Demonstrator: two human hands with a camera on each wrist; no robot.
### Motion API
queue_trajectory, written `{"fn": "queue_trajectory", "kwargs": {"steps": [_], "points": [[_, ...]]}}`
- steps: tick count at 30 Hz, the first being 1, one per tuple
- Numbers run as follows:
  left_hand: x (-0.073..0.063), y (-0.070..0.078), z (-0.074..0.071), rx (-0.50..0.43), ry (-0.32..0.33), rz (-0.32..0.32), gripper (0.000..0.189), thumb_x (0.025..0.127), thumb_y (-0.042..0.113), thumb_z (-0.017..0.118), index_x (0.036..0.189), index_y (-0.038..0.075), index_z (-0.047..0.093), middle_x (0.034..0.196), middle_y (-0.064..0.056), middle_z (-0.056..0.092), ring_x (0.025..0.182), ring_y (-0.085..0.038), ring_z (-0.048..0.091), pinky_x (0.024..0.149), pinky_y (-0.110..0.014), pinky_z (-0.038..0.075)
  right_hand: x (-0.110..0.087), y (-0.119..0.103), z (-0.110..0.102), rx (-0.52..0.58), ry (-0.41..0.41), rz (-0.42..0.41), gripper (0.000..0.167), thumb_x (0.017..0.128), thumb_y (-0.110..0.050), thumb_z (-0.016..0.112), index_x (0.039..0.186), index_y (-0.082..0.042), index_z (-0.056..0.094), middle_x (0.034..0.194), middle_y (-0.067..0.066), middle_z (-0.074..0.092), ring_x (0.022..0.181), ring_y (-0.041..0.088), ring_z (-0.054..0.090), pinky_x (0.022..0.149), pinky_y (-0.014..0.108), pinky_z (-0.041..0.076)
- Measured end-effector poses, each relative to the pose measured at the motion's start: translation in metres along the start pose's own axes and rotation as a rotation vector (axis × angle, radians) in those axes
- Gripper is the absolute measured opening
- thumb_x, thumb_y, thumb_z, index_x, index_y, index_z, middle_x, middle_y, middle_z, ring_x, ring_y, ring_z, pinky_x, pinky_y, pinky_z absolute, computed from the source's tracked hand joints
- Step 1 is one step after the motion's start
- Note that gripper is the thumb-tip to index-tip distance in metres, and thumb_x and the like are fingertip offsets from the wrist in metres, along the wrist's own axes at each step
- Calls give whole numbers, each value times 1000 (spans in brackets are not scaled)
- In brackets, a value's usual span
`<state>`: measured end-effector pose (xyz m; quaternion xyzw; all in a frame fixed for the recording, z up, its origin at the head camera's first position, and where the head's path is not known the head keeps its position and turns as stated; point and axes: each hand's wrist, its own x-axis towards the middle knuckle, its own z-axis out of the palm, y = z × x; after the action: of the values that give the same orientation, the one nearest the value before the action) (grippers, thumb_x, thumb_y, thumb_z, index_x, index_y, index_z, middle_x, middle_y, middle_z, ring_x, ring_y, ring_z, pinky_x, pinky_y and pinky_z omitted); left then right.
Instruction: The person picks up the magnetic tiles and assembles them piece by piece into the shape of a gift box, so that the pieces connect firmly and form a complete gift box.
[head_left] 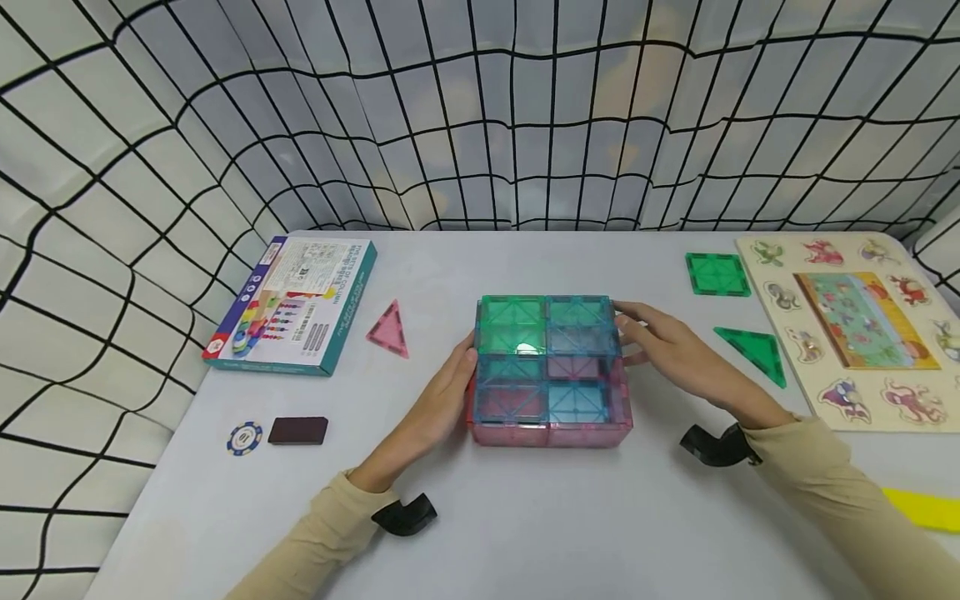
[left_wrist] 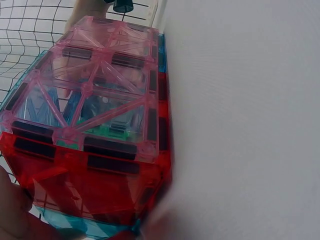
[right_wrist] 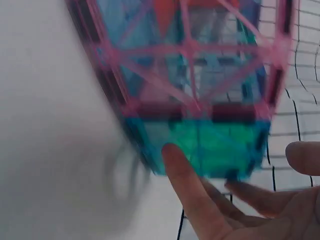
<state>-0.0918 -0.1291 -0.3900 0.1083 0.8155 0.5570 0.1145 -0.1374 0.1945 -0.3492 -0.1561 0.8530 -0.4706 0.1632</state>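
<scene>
Tile box (head_left: 551, 373), left fingers (head_left: 459, 358) laid against it, right fingers (right_wrist: 185, 175) loosely spread, loose pink triangle (head_left: 390, 332) in head view only

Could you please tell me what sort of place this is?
It looks like an indoor play or activity table, though I cannot be sure. A tile block of see-through colours and a puzzle board with animal figures lie on a white table, with black netting behind it.

Head view: bright light glints off a green tile (head_left: 512, 323). Right wrist view: blurred; soft shadows mark the tabletop (right_wrist: 45, 150).
</scene>
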Motion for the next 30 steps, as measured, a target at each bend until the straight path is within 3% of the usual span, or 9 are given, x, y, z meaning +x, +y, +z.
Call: {"fn": "queue_trajectory", "kwargs": {"steps": [3, 7, 10, 13, 17, 21, 30], "points": [[0, -1, -1, -2, 0, 1, 60, 117, 31, 23, 166, -2, 13, 173, -19, 17, 160, -33, 12, 128, -56, 11, 9, 6, -24, -67, 60, -18, 54, 115, -29, 41, 158, 4, 36, 156, 29, 43, 133, 47, 54, 108, 61, 47], [-1, -1, -2, 1, -7, 1, 61, 117, 32, 22, 166, -2, 13, 173, -19, 17, 160, -33, 12, 128, -55, 11, 29, 28, -71, -317, 138, 5, 57, 107, -19, 63, 152, 8, 42, 154, 33, 38, 139, 53, 42, 112, 67, 38], [-1, 0, -2, 11, -6, -7, 61, 117, 33, 22, 166, -1, 13, 173, -18, 18, 160, -31, 13, 128, -54, 12, 42, 50, -102, -485, 79, 27, 69, 97, -11, 75, 151, 13, 39, 154, 41, 29, 142, 58, 30, 114, 72, 30], [-2, 0, -2, 20, -6, -14, 61, 117, 34, 23, 166, -1, 14, 173, -17, 18, 160, -29, 13, 128, -53, 13, 48, 71, -119, -552, -24, 51, 76, 95, -10, 76, 151, 18, 33, 156, 45, 22, 145, 61, 21, 115, 74, 24], [-1, 0, -3, 24, -19, -14, 62, 116, 36, 23, 166, 0, 14, 173, -16, 18, 160, -28, 13, 128, -53, 13, 50, 87, -127, -571, -69, 63, 72, 98, -10, 70, 152, 19, 31, 155, 46, 23, 144, 62, 22, 115, 74, 23], [-1, 0, -3, 20, -26, -10, 62, 116, 36, 23, 166, 0, 13, 173, -17, 18, 160, -29, 14, 128, -54, 14, 53, 89, -129, -608, -50, 44, 69, 99, -9, 69, 150, 19, 33, 152, 46, 27, 140, 62, 28, 114, 73, 27], [-1, -2, -5, 7, -31, -15, 62, 117, 36, 23, 166, 0, 13, 173, -17, 18, 159, -30, 15, 128, -54, 15, 64, 79, -111, -696, 37, 67, 81, 88, -38, 83, 134, 22, 54, 128, 42, 54, 115, 48, 50, 93, 61, 49]]}}
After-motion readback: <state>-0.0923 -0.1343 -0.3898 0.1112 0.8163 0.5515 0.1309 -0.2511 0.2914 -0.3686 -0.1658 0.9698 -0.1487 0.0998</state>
